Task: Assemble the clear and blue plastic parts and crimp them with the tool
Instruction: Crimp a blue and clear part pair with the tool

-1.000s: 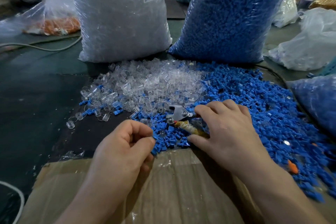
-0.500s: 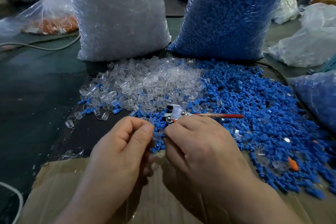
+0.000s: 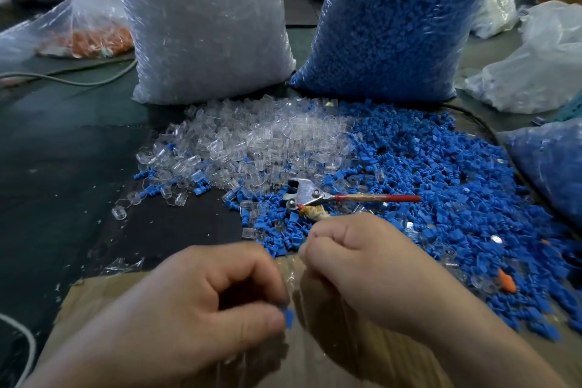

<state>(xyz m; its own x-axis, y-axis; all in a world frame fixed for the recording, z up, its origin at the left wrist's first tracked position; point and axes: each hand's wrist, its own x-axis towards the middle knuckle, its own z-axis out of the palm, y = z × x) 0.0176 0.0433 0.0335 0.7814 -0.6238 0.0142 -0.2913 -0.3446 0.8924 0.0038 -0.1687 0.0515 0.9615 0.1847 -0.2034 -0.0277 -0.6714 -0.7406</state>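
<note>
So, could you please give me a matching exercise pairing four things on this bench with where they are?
Things:
1. crimping tool
2. bag of clear parts
3. bag of blue parts
4. single blue part

Places:
A. standing behind the loose blue pile
B. standing behind the loose clear pile
C. lying where the two piles meet, red handle pointing right
D. pinched in the left hand

Pairs: 1-C, 2-B, 3-A, 4-D

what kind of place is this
Probably a small hand-assembly workshop: bulk bag of clear parts, bulk bag of blue parts, loose piles on the table, a crimping tool among them.
</note>
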